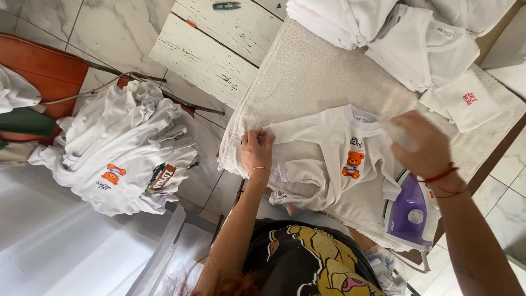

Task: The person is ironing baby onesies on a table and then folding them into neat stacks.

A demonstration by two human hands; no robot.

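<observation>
A small white shirt [323, 159] with an orange bear print [353, 164] lies flat on a beige towel [307, 71] that covers the table. My left hand [256, 149] pinches the end of the shirt's left sleeve and wears a thin bracelet. My right hand [423, 145] hovers over the shirt's other shoulder, fingers closed around a pale blurred object [400, 135] that I cannot identify. Red strings circle that wrist. A purple and white iron [410, 212] rests just below my right hand at the towel's near edge.
Folded white shirts [422, 49] are stacked at the towel's far right, a small one with red print [466, 101] beside them. A heap of white printed shirts [126, 148] lies over an orange chair [44, 71] on the left. Green snips [226, 6] sit on the white wooden table [219, 44].
</observation>
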